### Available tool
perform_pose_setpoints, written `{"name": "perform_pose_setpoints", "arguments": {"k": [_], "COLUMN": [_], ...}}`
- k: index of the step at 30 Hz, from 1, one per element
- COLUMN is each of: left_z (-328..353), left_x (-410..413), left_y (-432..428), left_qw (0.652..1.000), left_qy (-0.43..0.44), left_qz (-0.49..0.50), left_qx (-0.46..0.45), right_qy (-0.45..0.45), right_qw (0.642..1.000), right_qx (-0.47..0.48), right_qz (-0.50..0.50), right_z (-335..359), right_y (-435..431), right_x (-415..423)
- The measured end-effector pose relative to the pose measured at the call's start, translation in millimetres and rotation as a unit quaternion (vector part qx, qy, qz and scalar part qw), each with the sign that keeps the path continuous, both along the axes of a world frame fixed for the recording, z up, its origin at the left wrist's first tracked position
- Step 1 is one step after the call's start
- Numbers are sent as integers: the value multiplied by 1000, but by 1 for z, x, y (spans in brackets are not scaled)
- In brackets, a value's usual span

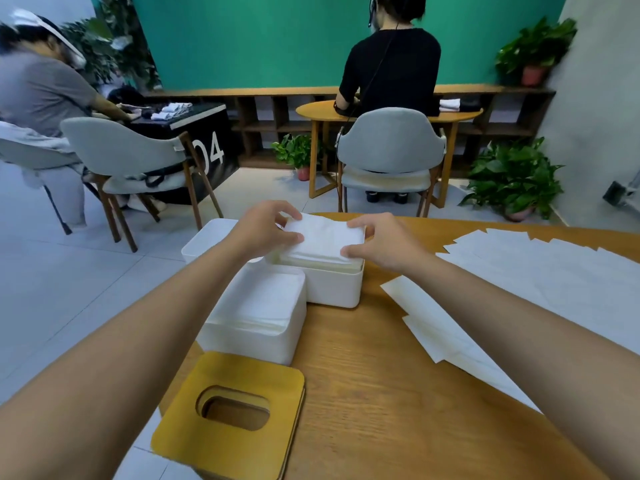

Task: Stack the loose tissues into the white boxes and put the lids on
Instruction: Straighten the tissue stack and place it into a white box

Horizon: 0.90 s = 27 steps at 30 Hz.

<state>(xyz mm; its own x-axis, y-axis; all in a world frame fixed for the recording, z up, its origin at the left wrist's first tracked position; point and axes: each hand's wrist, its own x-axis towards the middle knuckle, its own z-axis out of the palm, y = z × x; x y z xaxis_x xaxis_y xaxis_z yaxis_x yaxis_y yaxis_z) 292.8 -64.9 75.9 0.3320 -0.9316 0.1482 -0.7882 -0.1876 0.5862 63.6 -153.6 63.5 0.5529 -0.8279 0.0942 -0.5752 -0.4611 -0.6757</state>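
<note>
Both hands pinch a tissue stack (323, 242) over the centre box (332, 289) — left hand (266, 226), right hand (384, 242) (lid (228, 414) lower left, off).

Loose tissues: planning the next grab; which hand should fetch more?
Right, likely: both hold the tissue stack, but loose tissues lie on the right hand's side; the left hand would cross the white box.
</note>
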Motion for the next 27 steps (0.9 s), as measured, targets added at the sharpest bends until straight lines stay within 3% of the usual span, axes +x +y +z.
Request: {"name": "perform_pose_setpoints", "arguments": {"k": [8,12,23,27], "left_z": [-6,-11,-12,-3], "left_x": [11,22,22,4], "left_y": [-15,-15,-25,-27], "left_qw": [982,971,952,925], "left_qy": [-165,-197,-232,-315], "left_qz": [-65,-121,-120,-106], "left_qx": [68,65,163,185], "right_qy": [144,227,292,293], "right_qw": [987,965,948,949], "right_qx": [-64,-127,-73,-70], "right_qz": [28,41,98,91], "right_z": [-11,-8,-4,-3], "right_y": [-11,-10,-20,-17], "right_x": [16,16,29,31]}}
